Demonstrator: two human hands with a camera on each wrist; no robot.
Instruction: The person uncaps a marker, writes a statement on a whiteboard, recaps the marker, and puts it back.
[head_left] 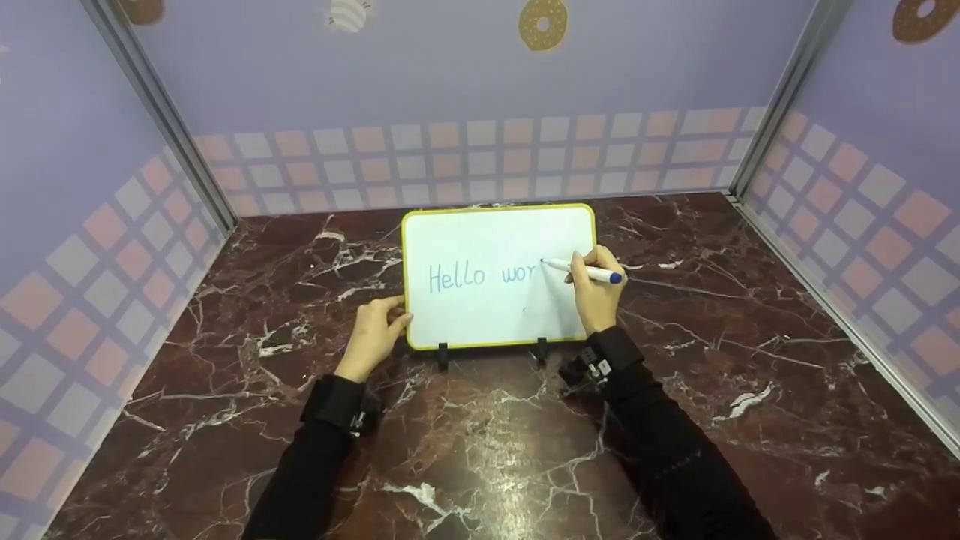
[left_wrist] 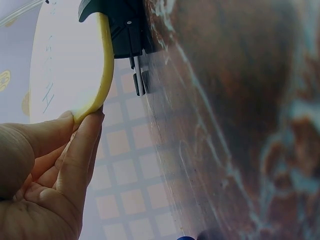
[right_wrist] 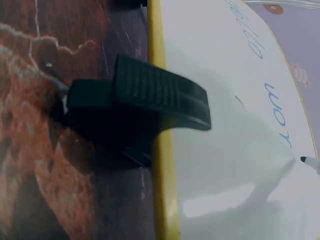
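Observation:
A whiteboard (head_left: 480, 315) with a yellow frame leans upright on a stand whose black hooks (head_left: 442, 355) grip its lower edge. Blue writing on it reads "Hello wor". My left hand (head_left: 373, 334) pinches the board's lower left corner between thumb and fingers, as the left wrist view shows close up. With my right hand (head_left: 598, 289) I hold a white marker (head_left: 581, 268) with a blue end, its tip right at the board just past the "r". In the right wrist view the marker's dark tip (right_wrist: 304, 159) shows at the right edge; the right hand itself is out of that view.
The board stands on a dark red marbled table (head_left: 480, 450). Behind it rises a purple wall (head_left: 450, 82) with pink and white checks, and side panels (head_left: 885, 187) close in left and right. A small blue object (left_wrist: 186, 238) shows at the left wrist view's bottom edge.

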